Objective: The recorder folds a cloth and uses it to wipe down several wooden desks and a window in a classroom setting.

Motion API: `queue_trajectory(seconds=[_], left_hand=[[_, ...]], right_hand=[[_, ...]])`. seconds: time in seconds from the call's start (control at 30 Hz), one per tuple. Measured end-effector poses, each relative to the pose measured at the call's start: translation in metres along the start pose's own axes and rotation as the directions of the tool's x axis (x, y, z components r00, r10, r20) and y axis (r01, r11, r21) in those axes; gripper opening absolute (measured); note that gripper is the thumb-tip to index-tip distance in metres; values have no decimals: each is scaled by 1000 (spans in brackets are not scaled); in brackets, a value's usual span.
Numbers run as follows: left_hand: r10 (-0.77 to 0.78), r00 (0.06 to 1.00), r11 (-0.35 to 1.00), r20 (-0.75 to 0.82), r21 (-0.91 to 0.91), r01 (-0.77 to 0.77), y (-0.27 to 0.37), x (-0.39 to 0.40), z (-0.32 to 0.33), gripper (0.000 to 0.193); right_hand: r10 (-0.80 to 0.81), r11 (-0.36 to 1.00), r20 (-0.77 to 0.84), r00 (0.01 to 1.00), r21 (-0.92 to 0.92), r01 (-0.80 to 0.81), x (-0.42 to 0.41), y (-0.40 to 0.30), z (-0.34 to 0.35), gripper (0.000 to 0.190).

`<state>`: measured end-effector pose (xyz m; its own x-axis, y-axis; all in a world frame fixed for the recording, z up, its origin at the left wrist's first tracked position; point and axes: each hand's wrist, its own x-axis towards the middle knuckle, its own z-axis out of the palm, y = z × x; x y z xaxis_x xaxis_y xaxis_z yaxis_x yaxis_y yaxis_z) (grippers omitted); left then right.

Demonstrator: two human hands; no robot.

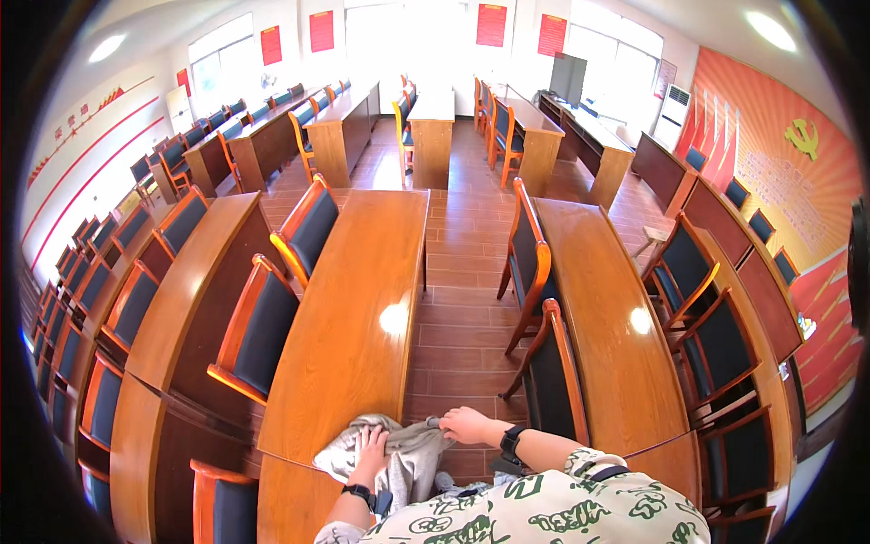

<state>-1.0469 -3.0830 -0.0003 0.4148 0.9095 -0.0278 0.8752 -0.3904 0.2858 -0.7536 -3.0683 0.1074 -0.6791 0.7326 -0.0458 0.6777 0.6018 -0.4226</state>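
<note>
A crumpled light grey cloth, perhaps a garment, (408,469) lies over the right edge of the long wooden table (353,292) before me. My left hand (372,445) rests on top of it with the fingers spread, pressing on the fabric. To the right, beyond the table edge, my right hand (465,425) pinches a gathered end of the same cloth and draws it out over the aisle. Folds hide part of the cloth's underside. Both wrists carry dark bands.
Blue-backed wooden chairs (262,333) line the table's left side. Across the tiled aisle (455,326) stand a black-backed chair (554,374) and another long table (605,326). More rows of tables and chairs extend left and ahead. A wooden stool (654,236) is at the right.
</note>
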Motion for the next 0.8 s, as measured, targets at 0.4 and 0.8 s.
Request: queue_trajectory(seconds=[0.4,0.8], left_hand=[[-118,986,991,118,-46,124,16,136,-10,72],[-207,931,977,300,123,177,15,364,-16,89]], right_hand=[[85,996,108,991,-12,-84,51,132,-40,18],[77,974,-71,995,221,-59,136,334,-85,17]])
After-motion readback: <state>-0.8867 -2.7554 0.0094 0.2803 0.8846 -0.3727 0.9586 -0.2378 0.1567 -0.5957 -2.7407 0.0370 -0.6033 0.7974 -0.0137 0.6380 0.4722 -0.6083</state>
